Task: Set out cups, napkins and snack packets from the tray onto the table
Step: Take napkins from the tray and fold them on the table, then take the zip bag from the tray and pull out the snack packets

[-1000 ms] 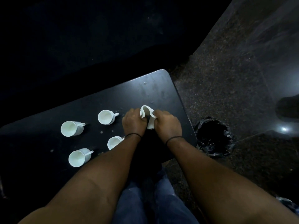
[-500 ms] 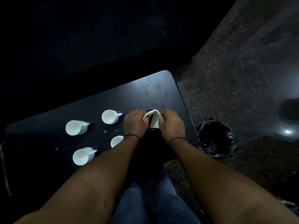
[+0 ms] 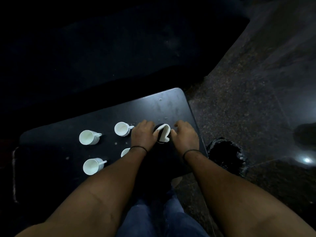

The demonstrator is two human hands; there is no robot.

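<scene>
**Napkin held between both hands at the desk's right end**

A folded white paper napkin [image 3: 163, 134] is seen between the left hand [image 3: 143, 136] and the right hand [image 3: 185, 136], over a dark round object (identity unclear) on the black desk [image 3: 171, 106]. The left fingers pinch its 9 o'clock edge; the right hand is loosely open just beside it. Its long axis runs 12 to 6. White ceramic cups [image 3: 89, 137] stand toward 9 o'clock.

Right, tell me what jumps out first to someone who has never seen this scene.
The white napkin stands out, sitting in a dark holder near the right end of the black table, between the left hand and the right hand. Next come the white cups to the left: two in a far row, one nearer, and a fourth half hidden by the left forearm.
</scene>
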